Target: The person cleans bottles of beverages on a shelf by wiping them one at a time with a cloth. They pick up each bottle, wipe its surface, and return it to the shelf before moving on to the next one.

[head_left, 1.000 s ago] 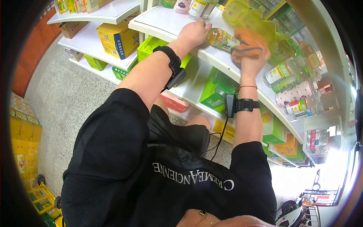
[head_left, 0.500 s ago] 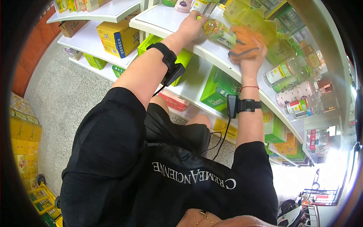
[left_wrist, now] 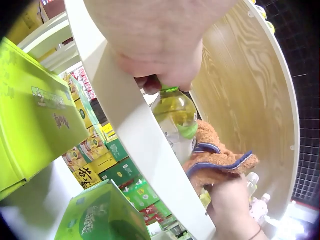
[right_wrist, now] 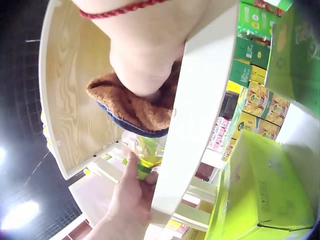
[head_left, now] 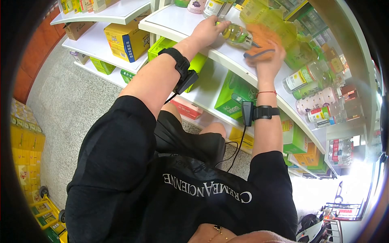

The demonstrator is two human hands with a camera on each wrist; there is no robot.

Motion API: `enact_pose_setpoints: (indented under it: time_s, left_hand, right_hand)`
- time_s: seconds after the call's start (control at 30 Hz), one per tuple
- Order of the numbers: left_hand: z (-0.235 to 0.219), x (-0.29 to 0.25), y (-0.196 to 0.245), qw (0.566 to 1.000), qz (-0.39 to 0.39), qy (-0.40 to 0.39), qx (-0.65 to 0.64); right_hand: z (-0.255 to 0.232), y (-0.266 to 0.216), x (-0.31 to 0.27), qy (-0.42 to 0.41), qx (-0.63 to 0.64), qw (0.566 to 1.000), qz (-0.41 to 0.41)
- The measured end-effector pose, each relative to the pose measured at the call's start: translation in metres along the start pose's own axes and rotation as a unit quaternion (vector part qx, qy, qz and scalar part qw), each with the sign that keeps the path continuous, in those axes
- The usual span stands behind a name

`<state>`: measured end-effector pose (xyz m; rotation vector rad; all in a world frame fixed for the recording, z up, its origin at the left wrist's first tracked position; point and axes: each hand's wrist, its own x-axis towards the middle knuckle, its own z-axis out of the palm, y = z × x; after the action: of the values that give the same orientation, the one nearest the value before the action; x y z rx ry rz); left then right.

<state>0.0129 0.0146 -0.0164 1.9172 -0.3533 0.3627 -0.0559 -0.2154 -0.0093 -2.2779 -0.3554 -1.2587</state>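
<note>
A clear bottle of yellowish drink with a green cap [head_left: 237, 34] lies on its side over the white shelf's front edge. My left hand [head_left: 206, 31] grips it by the cap end; in the left wrist view the fingers of this left hand [left_wrist: 160, 55] curl round the green cap. At the bottle's other end my right hand [head_left: 270, 60] holds a brown terry cloth with dark blue edging [head_left: 259, 48] against the bottle. The right wrist view shows the cloth [right_wrist: 132, 107] bunched under the right hand [right_wrist: 145, 70], wrapped over the bottle's base.
Several yellow-green bottles [head_left: 267, 22] stand behind the cloth, and labelled clear bottles [head_left: 298, 79] line the shelf at right. More bottles [head_left: 212, 8] are at the back left. Green cartons [head_left: 235, 95] fill the shelf below. The shelf's white front edge [head_left: 227, 65] runs beneath both hands.
The bottle has turned about its length, so its label faces differently. My left hand shifted left, then slightly back right. The cloth in my right hand has moved slightly along the bottle's base.
</note>
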Motion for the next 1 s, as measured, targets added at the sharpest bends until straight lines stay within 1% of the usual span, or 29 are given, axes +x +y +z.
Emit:
enact_pose_setpoints:
  time_s: [0.07,0.17,0.23,0.3,0.33,0.4,0.43,0.5,0.57,0.63,0.67,0.73,0.77,0.83,0.87,0.93,1.0]
  left_hand:
    - [-0.001,-0.001,0.002,1.0,-0.004,0.0,0.002]
    - [0.001,-0.001,0.001,1.0,-0.006,0.008,0.016]
    - [-0.001,-0.003,0.004,0.999,-0.004,0.017,0.027]
    - [-0.002,-0.004,0.005,0.999,-0.01,0.009,0.034]
    - [-0.001,-0.003,0.004,0.999,-0.01,0.009,0.034]
    - [-0.001,-0.002,0.003,0.999,0.0,0.016,0.047]
    - [-0.001,-0.003,0.003,0.999,0.0,0.016,0.047]
    - [-0.002,-0.003,0.004,0.999,-0.005,-0.002,0.044]
    - [-0.003,-0.004,0.005,0.999,0.001,-0.006,0.046]
    - [-0.001,-0.004,0.004,0.999,0.008,-0.009,0.048]
    - [0.002,-0.004,0.003,0.999,0.004,-0.008,0.045]
    - [0.002,-0.004,0.004,0.999,0.0,-0.008,0.043]
    - [0.002,-0.004,0.004,0.999,-0.001,-0.02,0.045]
    - [0.003,-0.003,0.001,0.998,-0.001,-0.031,0.047]
    - [0.005,-0.002,-0.002,0.999,0.013,-0.027,0.042]
    - [0.006,0.0,-0.005,0.999,0.028,-0.023,0.037]
    - [0.007,0.001,-0.006,0.999,0.032,-0.026,0.029]
  right_hand:
    - [0.002,0.011,0.001,0.057,0.001,0.995,0.08]
    - [0.004,0.033,0.0,0.066,0.011,0.993,0.102]
    - [0.002,0.024,0.001,0.071,0.01,0.991,0.111]
    - [0.0,0.012,0.0,0.032,0.02,0.998,0.044]
    - [0.001,0.007,0.0,0.032,0.021,0.998,0.045]
    - [0.0,-0.001,0.001,-0.015,0.022,0.998,-0.06]
    - [-0.003,-0.008,0.001,-0.039,0.038,0.995,-0.088]
    - [-0.006,-0.016,0.001,-0.046,0.045,0.993,-0.096]
    - [-0.005,-0.014,0.002,-0.053,0.051,0.992,-0.103]
    - [0.0,-0.007,0.002,-0.027,0.045,0.996,-0.078]
    - [0.0,-0.004,0.001,-0.027,0.045,0.996,-0.078]
    - [0.0,-0.001,0.0,-0.003,0.033,0.999,-0.02]
    - [-0.001,0.002,0.0,-0.002,0.033,0.999,-0.02]
    - [-0.001,0.01,0.0,0.043,0.0,0.999,0.019]
    - [0.0,0.014,0.0,0.044,0.0,0.999,0.019]
    - [0.001,0.023,0.0,0.108,-0.016,0.993,0.039]
    - [0.002,0.03,0.001,0.116,-0.022,0.992,0.048]
